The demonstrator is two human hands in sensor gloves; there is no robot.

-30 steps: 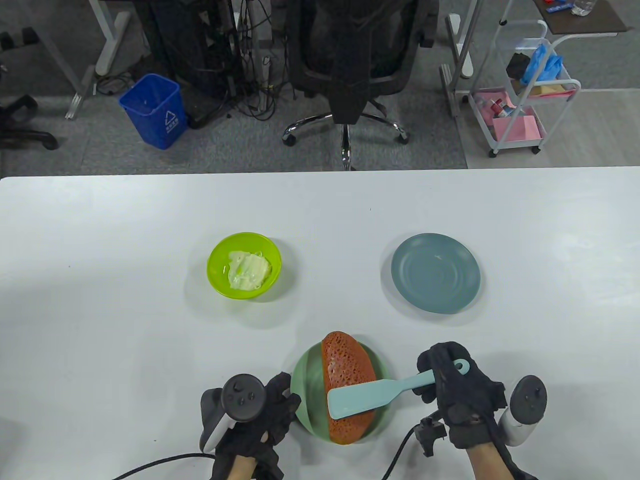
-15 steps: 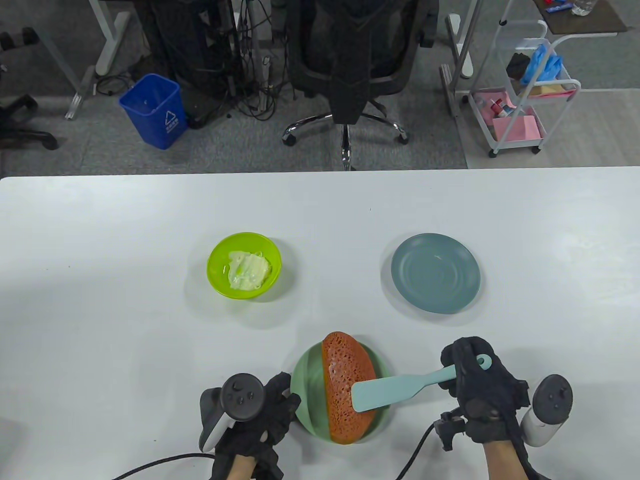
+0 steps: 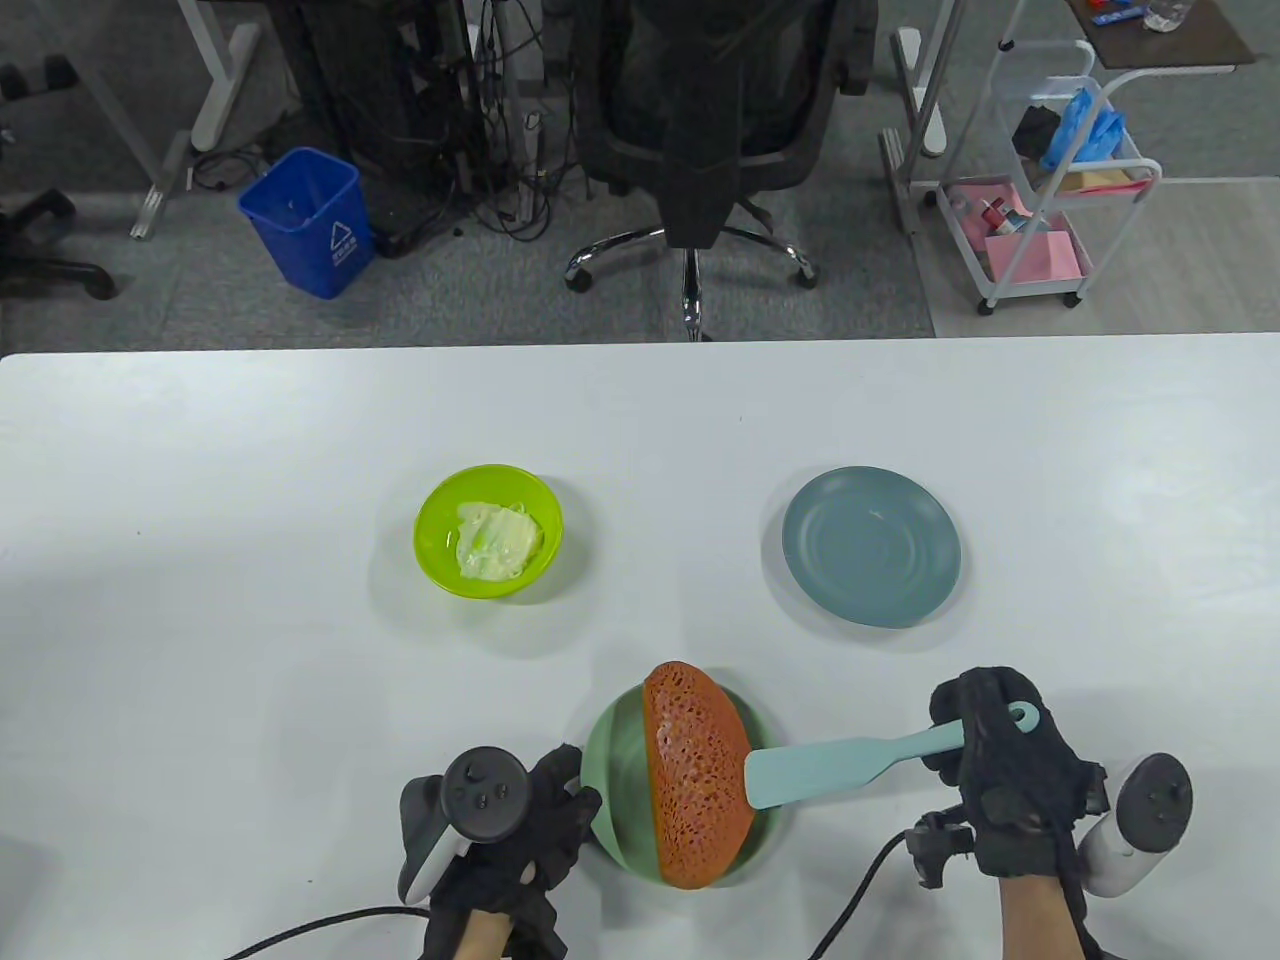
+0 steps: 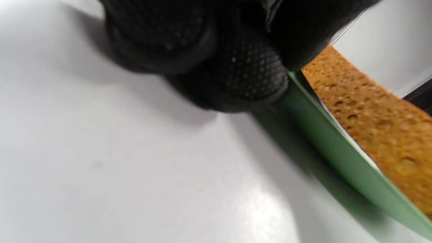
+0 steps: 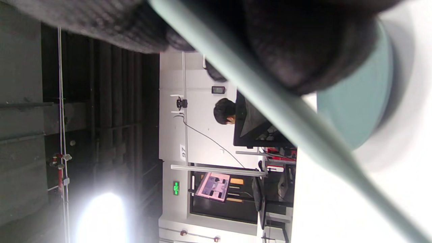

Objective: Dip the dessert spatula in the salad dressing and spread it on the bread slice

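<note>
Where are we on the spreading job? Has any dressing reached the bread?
Done: the right hand grips the spatula. No dressing shows on the bread slice or the blade, which lies over the slice's right edge. In hand: the left hand touches the green plate at its rim. Left: dip in the dressing in the lime bowl, then spread.
</note>
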